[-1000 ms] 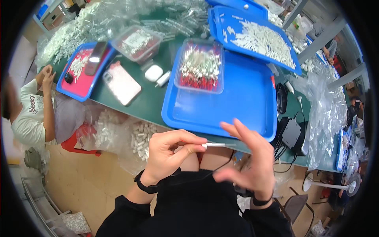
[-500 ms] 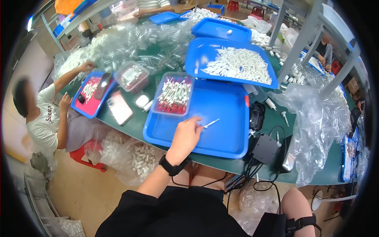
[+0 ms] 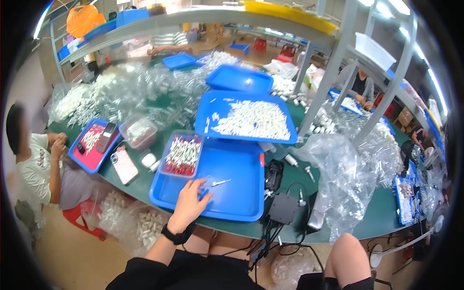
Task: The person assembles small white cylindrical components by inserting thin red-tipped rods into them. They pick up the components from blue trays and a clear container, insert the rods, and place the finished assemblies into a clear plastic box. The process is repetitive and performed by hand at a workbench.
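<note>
My left hand (image 3: 191, 201), with a black band on its wrist, hovers over the near left part of a blue tray (image 3: 237, 205). Its fingers and thumb are spread, and nothing shows between them. Just right of the fingertips, a slender white stick-like piece (image 3: 221, 182) lies on the tray floor. Beyond the hand, a clear plastic tub (image 3: 166, 166) full of thin white and red pieces stands at the tray's left corner. My right hand is not in view.
Behind, a blue tray (image 3: 205, 104) holds many white pieces. A phone (image 3: 123, 165) and lidded tub (image 3: 138, 134) lie left. Right are a black box with cables (image 3: 282, 209), clear plastic bags (image 3: 338, 174) and grey rack posts (image 3: 328, 72). A co-worker (image 3: 36, 159) sits at left.
The view has tilted up and shifted, showing more of the rack. My left hand's fingers have spread apart beside the slender piece. The co-worker's outstretched arm has drawn back.
</note>
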Demonstrator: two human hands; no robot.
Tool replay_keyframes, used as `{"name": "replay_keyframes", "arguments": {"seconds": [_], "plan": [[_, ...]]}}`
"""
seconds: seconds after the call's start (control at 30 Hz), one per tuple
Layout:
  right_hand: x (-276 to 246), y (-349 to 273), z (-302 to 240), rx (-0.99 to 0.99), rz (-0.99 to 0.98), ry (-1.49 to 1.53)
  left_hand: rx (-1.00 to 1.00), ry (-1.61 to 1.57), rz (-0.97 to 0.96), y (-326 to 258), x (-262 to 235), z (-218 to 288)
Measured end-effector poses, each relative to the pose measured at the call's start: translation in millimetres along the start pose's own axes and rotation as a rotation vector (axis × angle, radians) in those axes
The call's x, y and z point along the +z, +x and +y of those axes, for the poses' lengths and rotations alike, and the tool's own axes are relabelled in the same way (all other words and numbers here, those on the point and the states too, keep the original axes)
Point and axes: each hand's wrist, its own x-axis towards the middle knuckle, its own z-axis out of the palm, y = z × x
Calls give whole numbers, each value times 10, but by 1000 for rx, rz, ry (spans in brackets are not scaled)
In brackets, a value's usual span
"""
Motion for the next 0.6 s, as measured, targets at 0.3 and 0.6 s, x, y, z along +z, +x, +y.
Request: {"name": "replay_keyframes", "arguments": {"seconds": [0.3,0.6], "plan": [[13,31,196,-142,-62,816,96,-77,-9,2,-201,-8],[-431,-624,1232,1004,-196,853,253,41,102,367,-804,-8]]}}
